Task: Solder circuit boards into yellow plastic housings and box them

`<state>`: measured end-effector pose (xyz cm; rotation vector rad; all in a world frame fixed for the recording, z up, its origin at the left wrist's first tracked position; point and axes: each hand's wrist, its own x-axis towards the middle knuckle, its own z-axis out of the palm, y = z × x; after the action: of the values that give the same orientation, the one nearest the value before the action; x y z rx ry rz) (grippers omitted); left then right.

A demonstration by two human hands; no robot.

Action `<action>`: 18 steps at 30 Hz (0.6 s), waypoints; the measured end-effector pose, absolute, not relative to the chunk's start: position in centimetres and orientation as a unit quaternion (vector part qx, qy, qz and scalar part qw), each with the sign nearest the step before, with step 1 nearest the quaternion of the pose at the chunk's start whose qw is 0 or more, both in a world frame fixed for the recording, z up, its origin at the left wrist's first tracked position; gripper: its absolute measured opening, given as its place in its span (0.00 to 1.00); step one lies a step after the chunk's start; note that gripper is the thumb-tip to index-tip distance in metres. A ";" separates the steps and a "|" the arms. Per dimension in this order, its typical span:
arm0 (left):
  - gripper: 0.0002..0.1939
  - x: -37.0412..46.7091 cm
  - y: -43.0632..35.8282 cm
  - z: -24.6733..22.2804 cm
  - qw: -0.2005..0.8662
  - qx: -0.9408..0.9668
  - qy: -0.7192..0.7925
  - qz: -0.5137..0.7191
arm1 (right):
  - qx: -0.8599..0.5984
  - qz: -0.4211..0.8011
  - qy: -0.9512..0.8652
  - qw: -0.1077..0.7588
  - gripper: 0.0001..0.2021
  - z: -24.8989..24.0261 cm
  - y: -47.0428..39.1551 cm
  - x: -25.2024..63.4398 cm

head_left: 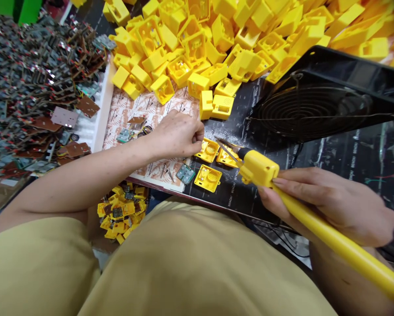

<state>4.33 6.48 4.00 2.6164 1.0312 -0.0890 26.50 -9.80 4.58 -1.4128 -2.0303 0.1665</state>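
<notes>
Open yellow plastic casing with a round perforated grille (207,150), flat on the black-covered bench (246,193): at four o'clock from the bare left hand (180,134), plainly the nearer, and at ten from the right hand (325,206). Clasped in the latter, a yellow rod-handled tool with block head and thin dark prongs (260,169), long axis running from four to ten o'clock, prongs crossing over a second open yellow casing (223,157) at the first's three o'clock. On the left, fingers curled inward, any grip impossible to tell. At ten o'clock from the first casing, a white-walled tray (105,98) heaped with brown-and-green circuit boards (35,87); at eight, below the bench edge, piled yellow casings with boards inside (128,208).
</notes>
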 end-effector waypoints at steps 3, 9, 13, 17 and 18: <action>0.10 4.3 6.4 4.1 0.158 0.918 0.363 -0.035 | -0.521 0.057 -0.781 0.340 0.05 4.5 -9.7 26.4; 0.10 4.2 6.4 4.2 0.156 0.924 0.348 -0.026 | -0.500 0.047 -0.796 0.339 0.04 4.7 -9.2 26.1; 0.11 4.1 6.4 4.3 0.153 0.926 0.345 -0.032 | -0.426 0.017 -0.828 0.365 0.10 4.4 -8.2 25.7; 0.11 4.2 6.4 4.2 0.147 0.927 0.343 -0.038 | -0.413 0.030 -0.829 0.376 0.09 4.5 -8.0 26.0; 0.11 4.2 6.5 4.2 0.146 0.927 0.343 -0.039 | -0.432 0.036 -0.819 0.376 0.07 4.6 -8.3 26.2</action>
<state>4.19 6.47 4.18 2.6702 0.9864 -0.1114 26.20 -8.27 4.59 -1.1061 -2.0958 0.0928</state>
